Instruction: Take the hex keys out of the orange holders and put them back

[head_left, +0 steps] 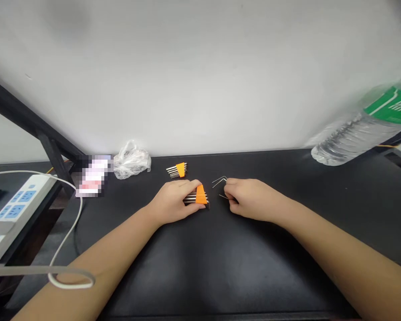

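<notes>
Fingers of the left hand (191, 191) grip orange-clipped hex keys (201, 195); right fingers (231, 191) pinch bent hex keys (219, 181).

The head camera looks forward, down at left hand (172, 203) and right hand (254, 200).
</notes>
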Motion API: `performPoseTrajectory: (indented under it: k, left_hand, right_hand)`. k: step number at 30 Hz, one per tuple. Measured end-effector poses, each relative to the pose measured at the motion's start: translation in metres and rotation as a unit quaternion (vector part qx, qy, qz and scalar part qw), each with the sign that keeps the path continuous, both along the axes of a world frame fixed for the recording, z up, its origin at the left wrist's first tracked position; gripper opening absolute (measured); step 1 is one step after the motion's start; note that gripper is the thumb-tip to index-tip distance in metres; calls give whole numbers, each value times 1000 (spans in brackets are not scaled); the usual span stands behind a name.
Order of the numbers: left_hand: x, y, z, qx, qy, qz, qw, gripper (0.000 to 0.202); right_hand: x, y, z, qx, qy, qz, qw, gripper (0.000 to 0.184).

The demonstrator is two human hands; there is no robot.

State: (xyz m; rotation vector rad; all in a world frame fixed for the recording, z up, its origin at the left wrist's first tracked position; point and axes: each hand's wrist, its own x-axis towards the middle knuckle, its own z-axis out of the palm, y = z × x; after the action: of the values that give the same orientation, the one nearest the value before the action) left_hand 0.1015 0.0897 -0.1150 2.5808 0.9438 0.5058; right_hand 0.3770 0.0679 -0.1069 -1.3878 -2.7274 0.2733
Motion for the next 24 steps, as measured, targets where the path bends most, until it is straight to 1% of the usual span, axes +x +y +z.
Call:
performPoseTrajectory:
  k: [4, 7, 10, 15, 24]
  left_hand:
    - [1, -2, 2, 1, 2, -4, 1000, 40]
    - [2, -3, 3, 2, -4, -11, 1000, 41]
    - [3, -3, 3, 0, -11, -14, 1000, 43]
    - [4, -4, 4, -7, -6, -12, 1000, 39]
    - [5, -5, 4, -18, 1, -13, 1000, 37]
  right_hand:
    - [-5, -1, 0, 4, 82, -7, 997, 12]
    - [-8, -1, -3, 10, 153, 23, 988, 12]
    - [-9, -1, -6, 23, 195, 47, 979, 12]
    - [-8, -1, -8, 38, 201, 46, 978, 12]
    - [-8, -4, -6, 46, 186, 39, 981, 15]
